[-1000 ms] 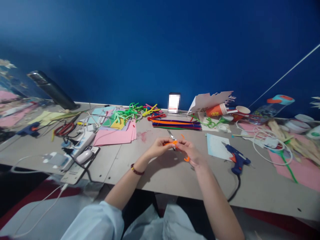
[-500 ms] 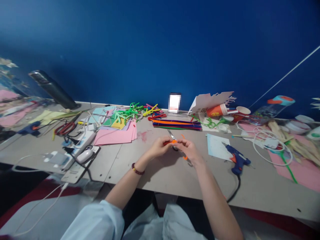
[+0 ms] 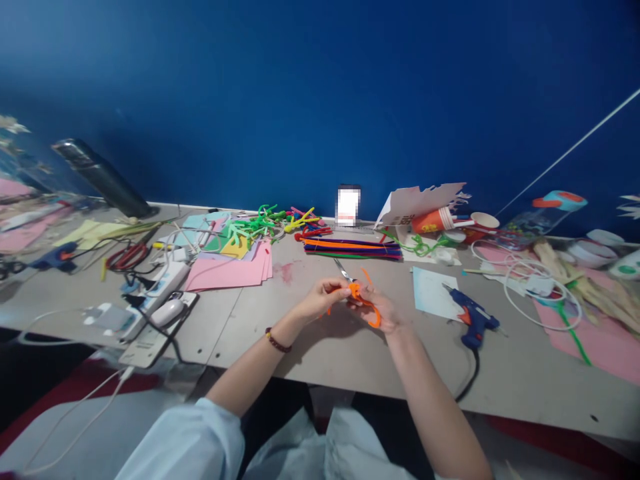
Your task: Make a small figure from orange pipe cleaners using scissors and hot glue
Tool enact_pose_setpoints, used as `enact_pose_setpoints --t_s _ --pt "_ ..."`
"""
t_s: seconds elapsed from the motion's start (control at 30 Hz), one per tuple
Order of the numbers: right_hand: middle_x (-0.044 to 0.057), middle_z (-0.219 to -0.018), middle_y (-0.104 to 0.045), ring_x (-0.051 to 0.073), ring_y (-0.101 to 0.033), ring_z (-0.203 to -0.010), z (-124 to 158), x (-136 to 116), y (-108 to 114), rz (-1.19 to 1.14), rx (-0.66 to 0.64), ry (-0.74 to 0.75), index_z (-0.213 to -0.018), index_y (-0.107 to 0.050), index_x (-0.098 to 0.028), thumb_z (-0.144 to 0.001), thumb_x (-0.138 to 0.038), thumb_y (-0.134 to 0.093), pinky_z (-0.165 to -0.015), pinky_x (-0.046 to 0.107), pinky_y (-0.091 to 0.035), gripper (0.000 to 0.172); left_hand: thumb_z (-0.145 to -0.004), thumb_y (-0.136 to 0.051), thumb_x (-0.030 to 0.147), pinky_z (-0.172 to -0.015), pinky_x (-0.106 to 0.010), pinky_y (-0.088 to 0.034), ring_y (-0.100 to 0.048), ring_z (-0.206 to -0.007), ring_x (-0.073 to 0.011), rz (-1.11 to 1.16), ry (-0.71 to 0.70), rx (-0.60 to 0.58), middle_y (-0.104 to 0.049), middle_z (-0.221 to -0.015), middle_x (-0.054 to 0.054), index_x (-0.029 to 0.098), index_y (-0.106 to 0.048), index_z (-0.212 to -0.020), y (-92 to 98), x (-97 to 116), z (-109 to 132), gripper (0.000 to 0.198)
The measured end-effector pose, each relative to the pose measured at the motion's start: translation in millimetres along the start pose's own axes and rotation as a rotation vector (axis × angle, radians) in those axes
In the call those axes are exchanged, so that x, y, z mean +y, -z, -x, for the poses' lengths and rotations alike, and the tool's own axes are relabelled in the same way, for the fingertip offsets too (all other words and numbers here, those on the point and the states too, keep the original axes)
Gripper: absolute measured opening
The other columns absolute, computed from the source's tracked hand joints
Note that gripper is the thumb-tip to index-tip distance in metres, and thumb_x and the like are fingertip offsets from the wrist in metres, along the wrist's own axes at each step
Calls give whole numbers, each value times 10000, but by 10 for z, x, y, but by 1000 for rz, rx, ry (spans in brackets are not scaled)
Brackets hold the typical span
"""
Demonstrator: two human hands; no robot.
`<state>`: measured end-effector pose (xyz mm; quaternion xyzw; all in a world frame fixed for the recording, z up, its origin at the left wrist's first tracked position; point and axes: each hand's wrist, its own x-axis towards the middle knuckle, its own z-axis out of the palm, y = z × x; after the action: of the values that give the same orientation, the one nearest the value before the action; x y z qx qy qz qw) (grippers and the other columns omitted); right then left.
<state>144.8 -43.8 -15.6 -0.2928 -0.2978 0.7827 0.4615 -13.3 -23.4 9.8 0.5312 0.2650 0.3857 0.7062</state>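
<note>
Between my hands is an orange pipe cleaner (image 3: 355, 291), twisted into a small knot with bent loose ends. My left hand (image 3: 324, 299) pinches it from the left side with thumb and fingers. From the right, my right hand (image 3: 373, 307) has its fingers closed around it, and one curled end hangs below the palm. Just behind my hands, scissors (image 3: 343, 269) lie on the table with their blades pointing away; their handles are mostly hidden. Beyond them rests a bundle of pipe cleaners (image 3: 353, 249) in purple, orange, red and green.
A blue glue gun (image 3: 474, 316) lies right of my hands near a pale blue sheet (image 3: 435, 292). Pink paper (image 3: 225, 274) and green bent pipe cleaners (image 3: 255, 227) are left. A power strip (image 3: 160, 300), a phone-like screen (image 3: 349, 205) and paper cups (image 3: 434, 220) stand around.
My right hand has turned, so more of the orange pipe cleaner and its curled end now shows. My left hand has shifted slightly and still pinches it.
</note>
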Motion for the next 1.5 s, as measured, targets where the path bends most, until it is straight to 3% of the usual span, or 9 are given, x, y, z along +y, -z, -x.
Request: enact_pose_setpoints --t_s 0.17,0.3,0.53,0.7,0.87,1.1,1.23,1.4,1.5 --pt "-63 -545 -459 69 -387 -511 12 -22 -23 2 30 13 -625 -584 -184 -535 -419 -841 -548 219 -411 360 -646 -753 451 -550 -214 -388 -499 -540 -82 15 9 1 -555 -577 6 118 -609 -635 -12 -16 -4 363" --pt "-39 -601 -534 83 -459 -544 15 -55 -31 160 166 69 -675 -619 -182 -574 -461 -802 -572 230 -425 349 -714 -683 484 -585 -225 -409 -533 -594 -106 -127 -26 11 -603 -638 -19 125 -630 -694 5 -7 -15 363" --pt "6 -789 -617 146 -574 -738 -41 -23 -21 670 446 539 -914 -620 -208 -704 -410 -705 -722 283 -463 303 -846 -548 413 -635 -246 -411 -534 -682 -130 -592 -321 235 -619 -738 -43 141 -667 -813 93 -121 -64 298" --pt "33 -793 -622 174 -588 -769 -17 -7 -97 981 498 716 -794 -612 -198 -762 -364 -651 -746 309 -472 173 -869 -531 369 -674 -261 -439 -566 -727 -145 -685 -459 296 -642 -777 -62 157 -682 -871 130 -217 -79 260" --pt "39 -833 -556 147 -536 -658 19 -25 -171 1087 575 835 -730 -645 -214 -781 -341 -626 -692 313 -473 138 -849 -562 382 -696 -267 -447 -575 -742 -149 -667 -461 349 -661 -797 -62 166 -691 -893 141 -252 -81 256" --pt "39 -817 -609 190 -551 -719 25 28 -259 970 389 794 -765 -682 -276 -763 -317 -653 -776 359 -463 51 -790 -627 410 -707 -272 -435 -574 -745 -156 -531 -371 368 -662 -782 -57 169 -710 -809 127 -180 -74 255" --pt "46 -843 -659 201 -595 -800 43 41 -261 835 361 700 -796 -674 -250 -768 -343 -644 -798 360 -462 101 -743 -653 484 -615 -242 -410 -522 -642 -121 -349 -216 355 -611 -678 -30 147 -697 -745 102 -145 -87 339" --pt "-1 -744 -627 132 -569 -647 13 1 -184 473 416 549 -848 -637 -227 -732 -403 -680 -654 285 -472 215 -712 -641 578 -418 -206 -240 -283 -403 -39 -23 48 243 -357 -452 62 134 -618 -658 121 -123 -96 448" --pt "-16 -692 -610 101 -523 -573 -26 3 -142 389 368 432 -853 -661 -207 -699 -415 -708 -588 255 -448 263 -679 -671 586 -408 -206 -239 -306 -388 -39 119 100 173 -354 -441 60 135 -578 -624 137 -141 -100 464"
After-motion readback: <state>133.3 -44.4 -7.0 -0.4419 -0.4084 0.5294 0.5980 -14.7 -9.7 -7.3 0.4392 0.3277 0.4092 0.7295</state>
